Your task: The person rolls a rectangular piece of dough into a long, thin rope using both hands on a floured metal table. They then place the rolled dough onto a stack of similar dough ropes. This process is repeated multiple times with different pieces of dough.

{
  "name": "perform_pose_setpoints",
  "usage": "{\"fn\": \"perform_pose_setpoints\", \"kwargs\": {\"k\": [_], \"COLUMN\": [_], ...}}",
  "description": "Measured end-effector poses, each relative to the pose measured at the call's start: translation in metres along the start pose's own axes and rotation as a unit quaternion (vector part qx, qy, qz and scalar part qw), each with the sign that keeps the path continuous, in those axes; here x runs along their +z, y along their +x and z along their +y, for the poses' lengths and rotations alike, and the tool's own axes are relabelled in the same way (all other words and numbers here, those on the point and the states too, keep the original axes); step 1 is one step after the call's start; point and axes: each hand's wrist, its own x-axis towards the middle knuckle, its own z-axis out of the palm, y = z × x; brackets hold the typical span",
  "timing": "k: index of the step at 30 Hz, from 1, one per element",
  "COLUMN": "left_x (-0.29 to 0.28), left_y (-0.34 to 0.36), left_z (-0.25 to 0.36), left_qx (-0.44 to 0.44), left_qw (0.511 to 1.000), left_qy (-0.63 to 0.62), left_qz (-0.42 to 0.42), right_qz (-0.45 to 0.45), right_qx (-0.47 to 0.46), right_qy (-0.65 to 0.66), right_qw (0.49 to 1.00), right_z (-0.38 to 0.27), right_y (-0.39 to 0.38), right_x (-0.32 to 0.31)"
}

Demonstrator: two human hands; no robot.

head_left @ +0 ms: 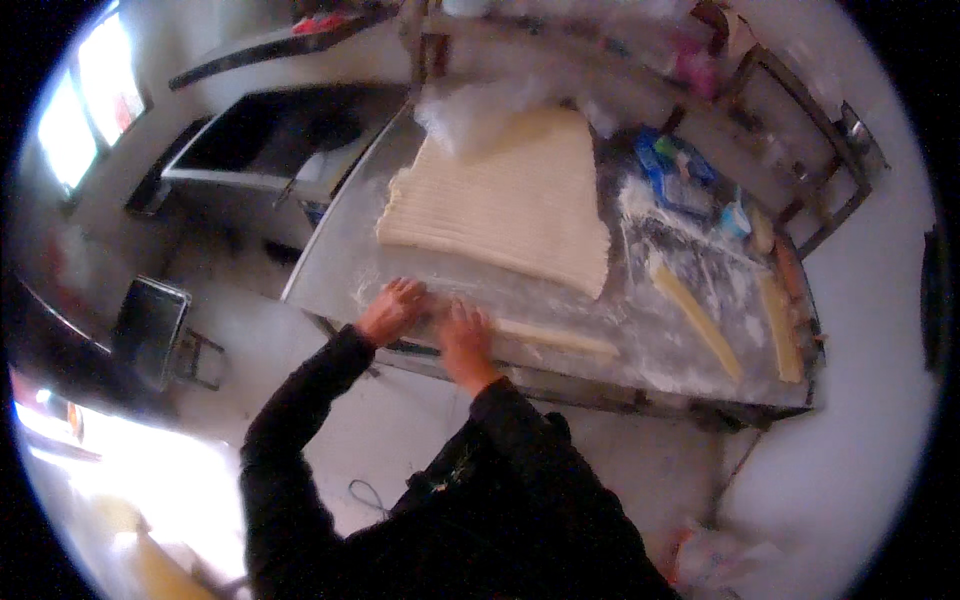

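A long pale strip of dough (560, 340) lies along the near edge of a floured table. My right hand (466, 345) rests over its left end, fingers bent down around it. Close by on the left, my left hand (393, 312) is at the same edge with its fingers curled together; the dough between the two hands is mostly hidden and blurred. Beyond them spreads a broad ridged sheet of dough (500, 205), its far part under clear plastic (480, 115). Two more dough strips lie to the right, one slanting (700, 320) and one near the table's end (779, 325).
White flour dusts the table (640, 365). A blue package (675, 175) and a small blue-and-white container (736, 218) stand at the far right. Left of the table are a dark-topped surface (280, 130) and a dark tray (150, 330) on a stand.
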Motion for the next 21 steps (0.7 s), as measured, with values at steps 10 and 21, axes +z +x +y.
{"fn": "perform_pose_setpoints", "kwargs": {"k": [10,21], "left_x": [-0.004,0.007], "left_y": [-0.020,0.019], "left_z": [0.008,-0.034], "left_qx": [-0.007,-0.058], "left_qw": [0.995,0.982], "left_qy": [0.091,0.037], "left_qz": [0.044,-0.178], "right_qz": [0.080,-0.029], "right_qx": [-0.043,0.078], "right_qy": [0.004,-0.042], "right_qw": [0.996,0.996], "right_z": [-0.010,0.191], "right_y": [0.008,-0.106], "right_x": [0.021,-0.074]}}
